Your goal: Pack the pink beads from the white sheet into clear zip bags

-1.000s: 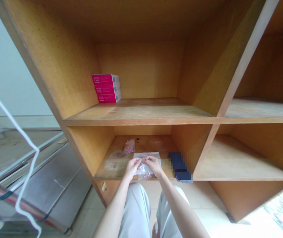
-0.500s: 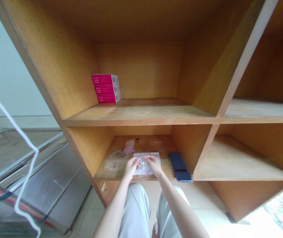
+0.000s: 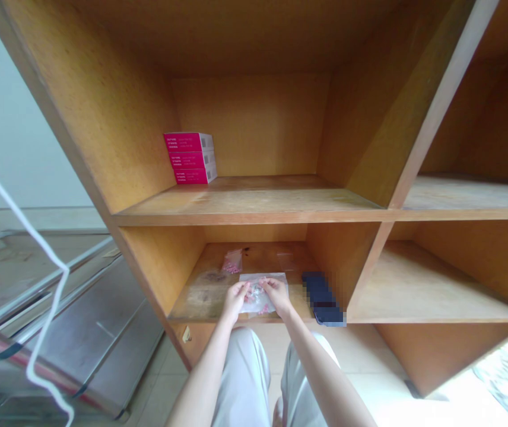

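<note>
Clear plastic bag (image 3: 258, 296) of pink bits | left hand (image 3: 235, 298), right hand (image 3: 277, 295) fingers pinch its top | lower wooden shelf (image 3: 200, 296)

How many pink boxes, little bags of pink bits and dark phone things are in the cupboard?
Pink boxes: 3, stacked
Clear bags with pink bits: 2, one held by the left hand and right hand, one behind
Dark flat object: 1
Total: 6

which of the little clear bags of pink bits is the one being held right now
The small clear plastic bag of pink pieces at the lower shelf's front edge, pinched between the left hand and right hand. The other pink-filled clear bag lies untouched farther back, to the left.
</note>
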